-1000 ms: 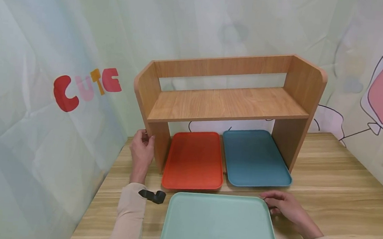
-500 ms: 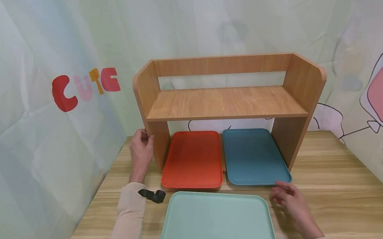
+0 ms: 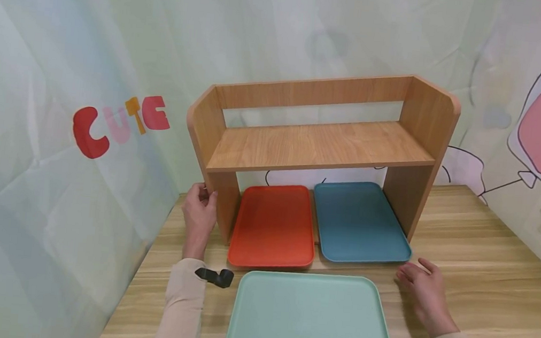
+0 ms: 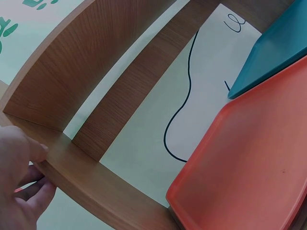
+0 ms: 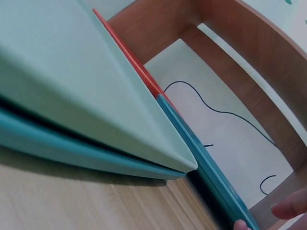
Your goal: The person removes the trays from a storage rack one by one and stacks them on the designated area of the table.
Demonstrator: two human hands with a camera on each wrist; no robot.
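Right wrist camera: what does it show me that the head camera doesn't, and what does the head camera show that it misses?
Only the right wrist view shows what looks like a teal tray directly beneath the light green one.

Only the head view shows the left hand, both sleeves and the CUTE lettering.

Both show the light green tray, red tray, blue tray, wooden shelf, tabletop and right hand, though the wrist view catches just its fingers.

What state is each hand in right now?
Left hand: closed, gripping the left side panel of the wooden shelf.
Right hand: open, near the blue tray; contact unclear.
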